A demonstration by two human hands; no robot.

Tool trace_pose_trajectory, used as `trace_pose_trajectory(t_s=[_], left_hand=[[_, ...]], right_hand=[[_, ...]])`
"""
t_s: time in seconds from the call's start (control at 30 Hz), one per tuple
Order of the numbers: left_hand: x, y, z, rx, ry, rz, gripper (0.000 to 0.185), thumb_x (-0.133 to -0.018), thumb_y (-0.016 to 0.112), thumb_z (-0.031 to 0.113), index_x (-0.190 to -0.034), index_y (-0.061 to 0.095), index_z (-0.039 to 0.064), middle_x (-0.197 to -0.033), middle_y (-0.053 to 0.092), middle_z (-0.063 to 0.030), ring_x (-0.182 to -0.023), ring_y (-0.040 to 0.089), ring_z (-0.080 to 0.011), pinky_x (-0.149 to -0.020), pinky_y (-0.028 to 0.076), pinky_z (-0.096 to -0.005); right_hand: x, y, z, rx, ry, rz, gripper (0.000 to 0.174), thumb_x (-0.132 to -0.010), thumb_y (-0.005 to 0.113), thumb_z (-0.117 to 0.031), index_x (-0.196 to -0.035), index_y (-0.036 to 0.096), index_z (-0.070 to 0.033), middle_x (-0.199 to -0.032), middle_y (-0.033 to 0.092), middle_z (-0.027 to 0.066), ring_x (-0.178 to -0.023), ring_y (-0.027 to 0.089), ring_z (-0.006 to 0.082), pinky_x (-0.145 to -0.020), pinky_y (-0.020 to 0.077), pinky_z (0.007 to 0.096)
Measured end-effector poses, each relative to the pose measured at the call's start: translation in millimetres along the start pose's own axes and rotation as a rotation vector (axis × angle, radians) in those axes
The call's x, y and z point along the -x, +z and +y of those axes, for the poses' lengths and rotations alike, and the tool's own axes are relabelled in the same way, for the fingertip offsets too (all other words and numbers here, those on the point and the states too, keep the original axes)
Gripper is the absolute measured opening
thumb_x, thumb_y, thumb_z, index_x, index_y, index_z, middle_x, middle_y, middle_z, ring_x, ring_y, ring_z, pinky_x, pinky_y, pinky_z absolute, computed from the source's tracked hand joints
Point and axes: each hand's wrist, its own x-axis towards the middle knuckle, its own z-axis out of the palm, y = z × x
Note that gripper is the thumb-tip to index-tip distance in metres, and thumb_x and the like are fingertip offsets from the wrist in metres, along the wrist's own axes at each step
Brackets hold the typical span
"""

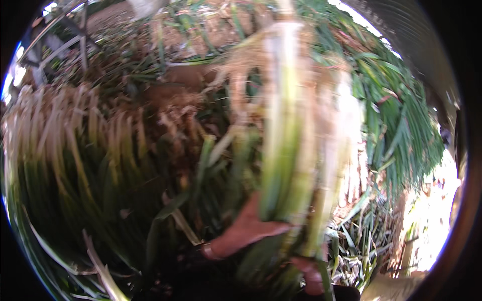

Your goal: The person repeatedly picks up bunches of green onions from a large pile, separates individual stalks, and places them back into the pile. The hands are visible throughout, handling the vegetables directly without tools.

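Note:
Upright before me stands a bunch of long green onion stalks point(282, 158), roots upward, white shafts shading to green lower down; motion blurs it. My left hand point(250, 229) is wrapped around its green part, thumb across the front and fingers hidden behind the stalks. Lower and to the right, my right hand point(310, 272) is closed on the stalks, partly covered by leaves. A band or bracelet point(207, 250) circles my left wrist.
A thick row of green onions point(71, 150), roots up, fills the left side. More leafy stalks are heaped point(395, 113) at right. Loose leaves and debris point(124, 56) litter the ground beyond, near a metal frame point(83, 41). Dry trimmings point(354, 248) lie at lower right.

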Motion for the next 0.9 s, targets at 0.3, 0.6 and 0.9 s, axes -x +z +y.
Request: trace_pose_trajectory(t_s=[0.3,0.6,0.9], left_hand=[[-63,-1,-188,-1.096,0.014,-0.189,0.068,-0.074,0.075,0.036,-0.123,0.047,-0.003,-0.109,0.052,-0.0251,-0.097,0.054,-0.0419,-0.086,0.047,-0.0459],[-1,-143,-82,-0.838,0.349,0.575,0.037,-0.074,0.066,0.01,-0.108,0.058,-0.001,-0.107,0.058,-0.0183,-0.104,0.056,-0.0342,-0.091,0.045,-0.04],[2,-285,-114,-0.818,-0.143,0.935,0.08,-0.079,0.069,0.038,-0.133,0.037,-0.01,-0.135,0.04,-0.028,-0.126,0.04,-0.0413,-0.103,0.036,-0.045]], right_hand=[[-76,-110,98,0.692,0.124,0.72,0.071,-0.086,0.062,-0.041,-0.14,0.038,-0.001,-0.13,0.052,0.0186,-0.115,0.052,0.0274,-0.094,0.0413,0.0368],[-65,-58,11,0.953,-0.294,0.811,0.082,-0.075,0.057,0.002,-0.148,0.022,-0.006,-0.147,0.031,0.023,-0.132,0.038,0.0361,-0.106,0.0366,0.0432],[-205,160,21,0.598,-0.319,-0.182,0.062,-0.089,0.061,-0.036,-0.133,0.043,0.003,-0.13,0.053,0.0227,-0.12,0.052,0.0366,-0.097,0.0428,0.0408]])
